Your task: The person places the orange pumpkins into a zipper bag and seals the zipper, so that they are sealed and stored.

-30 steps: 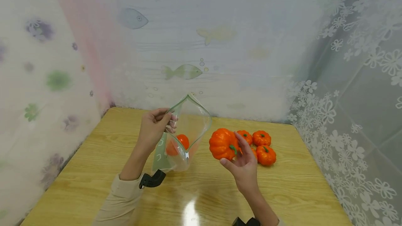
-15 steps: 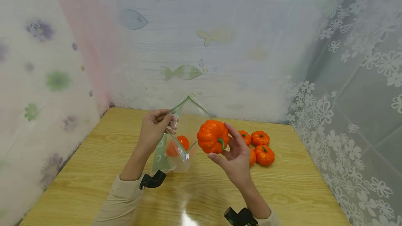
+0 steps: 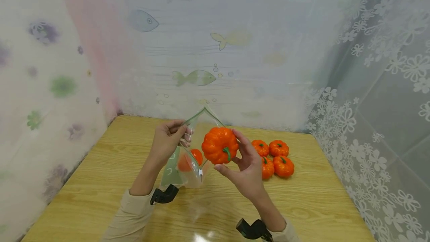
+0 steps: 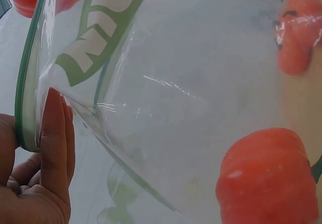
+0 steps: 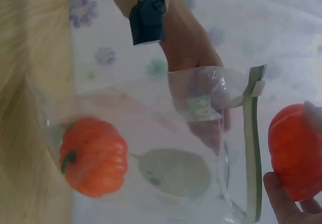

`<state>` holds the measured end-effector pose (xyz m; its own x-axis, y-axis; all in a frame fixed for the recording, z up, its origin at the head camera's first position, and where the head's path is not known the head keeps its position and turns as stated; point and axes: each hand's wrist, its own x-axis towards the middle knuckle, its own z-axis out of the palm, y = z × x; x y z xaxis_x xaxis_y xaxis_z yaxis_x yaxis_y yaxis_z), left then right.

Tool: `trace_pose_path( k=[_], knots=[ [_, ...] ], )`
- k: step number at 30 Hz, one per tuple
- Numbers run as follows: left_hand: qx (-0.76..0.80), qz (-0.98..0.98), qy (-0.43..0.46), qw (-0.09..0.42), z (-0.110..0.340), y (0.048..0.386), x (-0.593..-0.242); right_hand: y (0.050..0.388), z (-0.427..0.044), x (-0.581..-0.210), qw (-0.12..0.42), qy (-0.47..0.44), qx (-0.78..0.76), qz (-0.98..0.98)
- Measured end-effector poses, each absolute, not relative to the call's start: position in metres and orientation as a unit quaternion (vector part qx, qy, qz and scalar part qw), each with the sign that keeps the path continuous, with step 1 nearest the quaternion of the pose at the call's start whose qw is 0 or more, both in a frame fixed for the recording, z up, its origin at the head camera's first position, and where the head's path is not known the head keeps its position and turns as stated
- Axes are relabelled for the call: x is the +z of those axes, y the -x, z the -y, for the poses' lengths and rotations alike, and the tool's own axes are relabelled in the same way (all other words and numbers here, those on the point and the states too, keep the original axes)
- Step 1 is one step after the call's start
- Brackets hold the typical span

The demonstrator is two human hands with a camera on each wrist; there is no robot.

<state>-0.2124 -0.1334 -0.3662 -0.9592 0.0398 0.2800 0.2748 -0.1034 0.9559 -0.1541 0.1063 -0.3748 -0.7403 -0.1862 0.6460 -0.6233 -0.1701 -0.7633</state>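
A clear zip bag (image 3: 196,128) with a green-edged mouth hangs from my left hand (image 3: 166,141), whose thumb and fingers pinch the left side of its rim. The mouth gapes wide. Inside, near the bottom, lies one orange toy pumpkin (image 5: 95,156), seen through the plastic in every view. My right hand (image 3: 246,167) grips a second orange pumpkin (image 3: 220,145) with a green stem between thumb and fingers. In the head view it overlaps the right part of the bag's mouth; in the right wrist view the held pumpkin (image 5: 297,151) is just outside the green rim.
Several more orange pumpkins (image 3: 272,158) are grouped on the wooden table (image 3: 312,197) right of my right hand. A patterned cloth wall (image 3: 268,85) rises behind the table's far edge. A black wrist camera (image 3: 252,230) sits on each forearm.
My right hand has carried its pumpkin leftward from beside the grouped pumpkins to the bag's mouth. The bag and my left hand have shifted slightly down and right.
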Motion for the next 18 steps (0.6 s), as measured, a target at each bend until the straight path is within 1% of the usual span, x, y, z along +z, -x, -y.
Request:
trace_pose_path(
  k=[6, 18],
  knots=[
    [-0.735, 0.663, 0.127, 0.063, 0.132, 0.210, -0.370, 0.154, -0.099, -0.373, 0.161, -0.325, 0.666, 0.652],
    [-0.720, 0.684, 0.108, 0.040, 0.130, 0.212, -0.375, 0.160, -0.091, -0.368, 0.161, -0.276, 0.598, 0.735]
  ],
)
